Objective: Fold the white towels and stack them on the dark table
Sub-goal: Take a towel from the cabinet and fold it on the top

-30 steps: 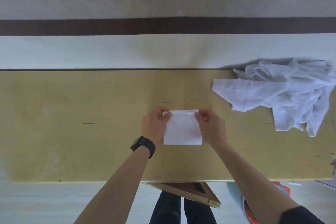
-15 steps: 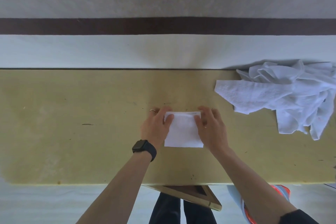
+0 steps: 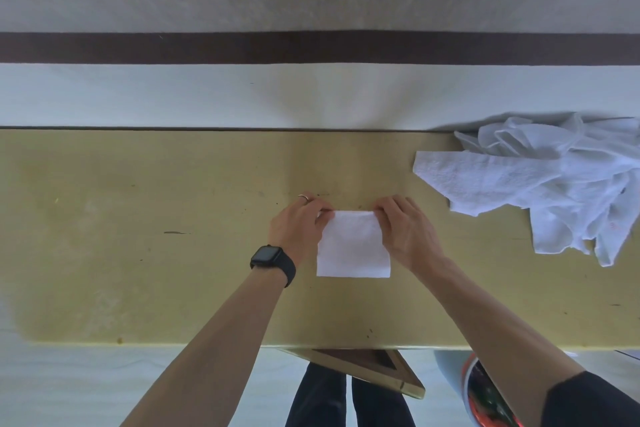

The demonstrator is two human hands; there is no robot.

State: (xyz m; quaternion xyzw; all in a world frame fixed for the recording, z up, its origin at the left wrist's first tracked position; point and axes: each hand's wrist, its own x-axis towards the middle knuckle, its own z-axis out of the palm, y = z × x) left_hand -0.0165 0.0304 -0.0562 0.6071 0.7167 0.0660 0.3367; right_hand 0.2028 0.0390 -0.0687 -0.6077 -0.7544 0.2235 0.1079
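Note:
A small folded white towel (image 3: 352,248) lies flat in the middle of the yellowish table (image 3: 138,218). My left hand (image 3: 298,230) pinches its far left corner, and my right hand (image 3: 405,232) pinches its far right corner. Both hands rest on the tabletop beside the towel. A crumpled heap of unfolded white towels (image 3: 540,180) sits at the table's far right.
The table's far edge meets a white wall with a dark stripe (image 3: 311,47). Below the near edge I see a wooden frame (image 3: 377,369), my legs (image 3: 346,399), and a red and blue object (image 3: 485,388) on the floor at right.
The towel has been flattened on the table and looks squarer. My fingers shifted from pressing its sides to pinching its far corners.

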